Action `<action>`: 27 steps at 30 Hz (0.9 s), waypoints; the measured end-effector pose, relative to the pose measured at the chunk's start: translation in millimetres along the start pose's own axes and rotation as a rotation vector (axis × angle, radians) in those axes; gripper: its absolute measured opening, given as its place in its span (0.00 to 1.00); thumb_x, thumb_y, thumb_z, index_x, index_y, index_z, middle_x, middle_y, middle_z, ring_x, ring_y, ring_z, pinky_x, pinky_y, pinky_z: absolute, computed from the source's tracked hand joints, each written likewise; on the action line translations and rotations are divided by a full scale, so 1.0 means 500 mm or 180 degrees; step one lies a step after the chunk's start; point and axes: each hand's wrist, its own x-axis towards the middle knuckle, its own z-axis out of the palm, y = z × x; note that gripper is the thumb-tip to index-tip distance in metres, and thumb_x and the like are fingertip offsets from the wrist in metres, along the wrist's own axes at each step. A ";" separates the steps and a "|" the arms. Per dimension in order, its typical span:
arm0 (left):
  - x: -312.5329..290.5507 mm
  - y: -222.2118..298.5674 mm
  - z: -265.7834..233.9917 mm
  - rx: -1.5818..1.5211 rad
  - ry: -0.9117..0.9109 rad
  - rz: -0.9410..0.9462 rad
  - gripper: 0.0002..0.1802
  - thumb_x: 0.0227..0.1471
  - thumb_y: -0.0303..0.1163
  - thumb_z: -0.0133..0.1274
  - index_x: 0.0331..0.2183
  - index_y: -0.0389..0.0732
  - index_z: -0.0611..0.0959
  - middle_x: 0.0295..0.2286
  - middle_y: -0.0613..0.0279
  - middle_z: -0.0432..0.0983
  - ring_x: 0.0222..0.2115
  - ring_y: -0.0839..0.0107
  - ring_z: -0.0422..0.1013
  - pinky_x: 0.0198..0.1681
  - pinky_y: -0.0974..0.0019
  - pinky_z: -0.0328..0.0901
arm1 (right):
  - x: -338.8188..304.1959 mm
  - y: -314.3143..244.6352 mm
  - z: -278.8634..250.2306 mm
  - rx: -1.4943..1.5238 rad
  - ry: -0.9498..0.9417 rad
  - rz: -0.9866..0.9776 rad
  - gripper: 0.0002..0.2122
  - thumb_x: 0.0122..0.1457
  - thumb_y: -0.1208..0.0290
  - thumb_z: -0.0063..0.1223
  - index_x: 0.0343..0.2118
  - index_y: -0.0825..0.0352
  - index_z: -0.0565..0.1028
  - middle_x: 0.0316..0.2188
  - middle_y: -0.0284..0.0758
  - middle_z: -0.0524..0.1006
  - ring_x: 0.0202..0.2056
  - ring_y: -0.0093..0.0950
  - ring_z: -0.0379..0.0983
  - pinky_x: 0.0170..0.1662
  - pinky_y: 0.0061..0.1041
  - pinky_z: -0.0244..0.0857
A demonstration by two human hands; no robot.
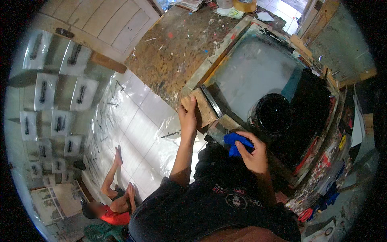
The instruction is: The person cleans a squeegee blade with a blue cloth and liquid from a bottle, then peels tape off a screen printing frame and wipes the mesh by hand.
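My left hand [188, 117] grips a wooden squeegee [204, 109] by one end, its dark blade edge on the far side, at the near left corner of a screen-printing frame [209, 74]. In my right hand [253, 155], the fingers are closed on a crumpled blue cloth [240, 142], close to the frame's near edge. A pale grey mesh [254, 68] fills much of the frame. On it rests a round black tub [274, 115] with dark, glossy contents. Black covers the mesh's right part.
The stained wooden table [165, 52] extends behind the frame, with a tape roll [245, 5] at its far edge. A person in red [117, 215] sits on the tiled floor at left. Clear-wrapped printed sheets [43, 92] hang on the left wall.
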 end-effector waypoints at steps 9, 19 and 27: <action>-0.067 0.057 0.004 -0.0690 -0.0269 -0.0690 0.21 0.59 0.41 0.50 0.46 0.34 0.72 0.37 0.58 0.75 0.36 0.70 0.74 0.39 0.65 0.71 | 0.054 -0.041 0.058 -0.1241 0.0885 -0.0915 0.12 0.55 0.78 0.53 0.44 0.68 0.76 0.40 0.43 0.74 0.40 0.40 0.74 0.43 0.29 0.67; -0.098 0.063 0.010 -0.1062 -0.0579 -0.1394 0.22 0.59 0.42 0.49 0.46 0.33 0.73 0.36 0.56 0.77 0.33 0.66 0.77 0.34 0.62 0.73 | 0.071 -0.036 0.071 -0.0809 0.0910 -0.1176 0.13 0.57 0.79 0.51 0.46 0.68 0.76 0.41 0.45 0.73 0.41 0.38 0.73 0.45 0.28 0.66; -0.094 0.047 0.005 -0.1233 -0.0744 -0.1489 0.20 0.60 0.41 0.47 0.43 0.33 0.75 0.33 0.56 0.78 0.29 0.66 0.77 0.30 0.63 0.74 | 0.073 -0.045 0.060 -0.0827 0.0421 -0.1433 0.13 0.58 0.77 0.50 0.46 0.67 0.76 0.41 0.45 0.73 0.42 0.39 0.73 0.46 0.30 0.66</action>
